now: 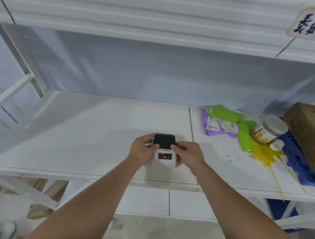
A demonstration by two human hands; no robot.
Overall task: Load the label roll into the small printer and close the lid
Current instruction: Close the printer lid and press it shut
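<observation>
**Two hands on the printer lid**

Both of your bare hands grip the small white label printer (164, 158), which sits near the front edge of the white shelf board (74, 130). Your left hand (142, 148) wraps the printer's left side, thumb resting at the left edge of the dark, glossy lid (164, 141). That lid appears to lie down on the body, though whether it is fully latched you cannot tell. Below it, a dark control panel shows a small red light. Your right hand (189, 154) holds the right side, fingertips on the lid's right edge. No label roll is visible outside the printer.

Further right on the shelf lie green and purple plastic mailer bags (223, 122), then a clear plastic jar with a yellow label (269, 130) tipped over, a blue moulded tray (298, 163), and a brown cardboard box (313, 134).
</observation>
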